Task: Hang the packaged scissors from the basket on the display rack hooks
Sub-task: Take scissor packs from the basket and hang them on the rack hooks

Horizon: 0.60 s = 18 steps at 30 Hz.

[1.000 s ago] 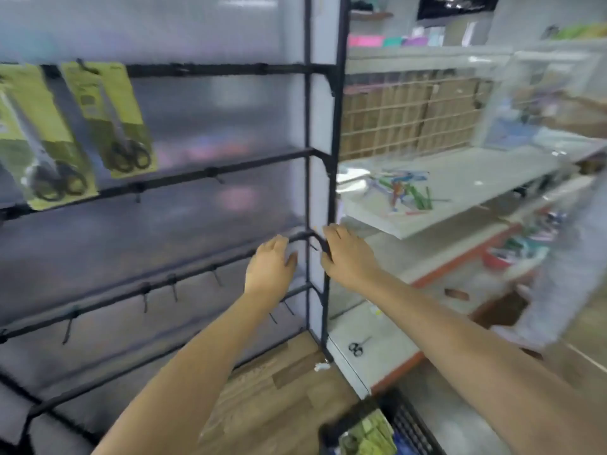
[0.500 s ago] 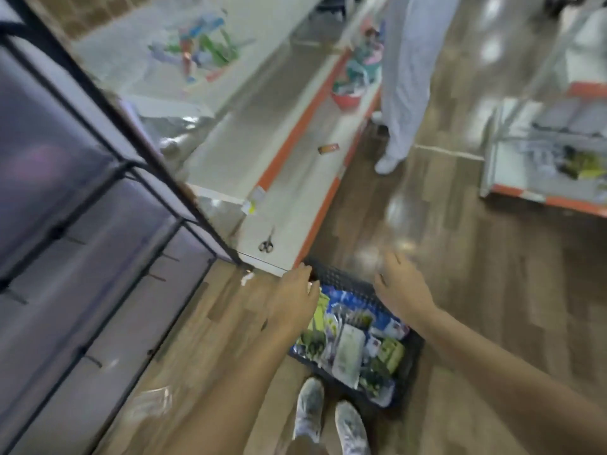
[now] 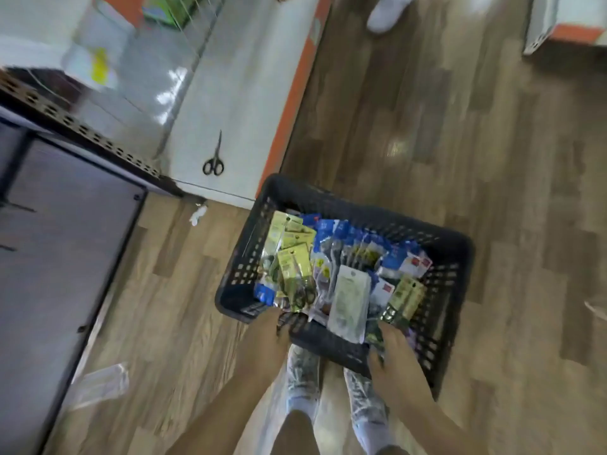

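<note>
Both hands reach into the floor basket (image 3: 453,244): left hand (image 3: 267,336) and right hand (image 3: 394,359) pinching packaged scissors (image 3: 294,267). Heaped packs could snag and spill.

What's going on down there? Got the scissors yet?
Both hands at the basket near rim: left hand fingers curled on a dark scissors pack, right hand on another pack. Yellow-green scissors packs piled inside. Nothing blocking.

The basket (image 3: 456,254) was dark plastic with little holes. The packs (image 3: 348,300) inside looked like shiny plastic and card. The floor (image 3: 427,126) was shiny wood. The loose scissors (image 3: 214,159) looked like metal.
</note>
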Motion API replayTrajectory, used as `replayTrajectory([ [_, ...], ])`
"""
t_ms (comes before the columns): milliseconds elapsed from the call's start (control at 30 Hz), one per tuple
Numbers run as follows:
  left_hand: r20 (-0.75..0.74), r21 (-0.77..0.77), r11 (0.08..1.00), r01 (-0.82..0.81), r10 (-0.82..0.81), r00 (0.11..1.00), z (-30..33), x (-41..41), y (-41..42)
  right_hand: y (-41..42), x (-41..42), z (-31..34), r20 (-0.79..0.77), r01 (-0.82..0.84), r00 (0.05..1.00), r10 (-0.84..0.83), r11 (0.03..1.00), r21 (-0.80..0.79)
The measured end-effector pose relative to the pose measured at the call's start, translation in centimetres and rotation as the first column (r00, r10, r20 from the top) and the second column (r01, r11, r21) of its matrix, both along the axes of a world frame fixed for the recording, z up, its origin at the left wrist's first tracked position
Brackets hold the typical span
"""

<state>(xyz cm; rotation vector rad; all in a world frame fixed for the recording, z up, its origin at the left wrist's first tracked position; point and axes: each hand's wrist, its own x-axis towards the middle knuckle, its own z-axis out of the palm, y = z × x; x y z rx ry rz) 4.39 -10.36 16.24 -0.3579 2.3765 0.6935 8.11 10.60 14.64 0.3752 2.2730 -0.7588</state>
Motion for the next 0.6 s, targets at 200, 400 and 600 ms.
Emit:
replayTrajectory([
  [200,0.049,-0.017,0.997,-0.079,0.08,0.996,-10.4,-3.0,-1.6,-5.1,-3.4,-11.5,-0.008,0.171,0.985,-0.174,0.974,-0.151],
  [400,-0.026,0.024,0.995,-0.093,0.094,0.995,-19.7,-7.3,-2.3,-8.8,-8.7,-21.7,-0.081,0.158,0.98,-0.182,0.958,-0.24],
  [600,-0.1,0.009,0.989,-0.15,0.15,0.984,-26.6,-10.0,-3.2,-11.2,-12.3,-28.7,-0.175,0.009,0.983,-0.05,0.974,-0.226],
])
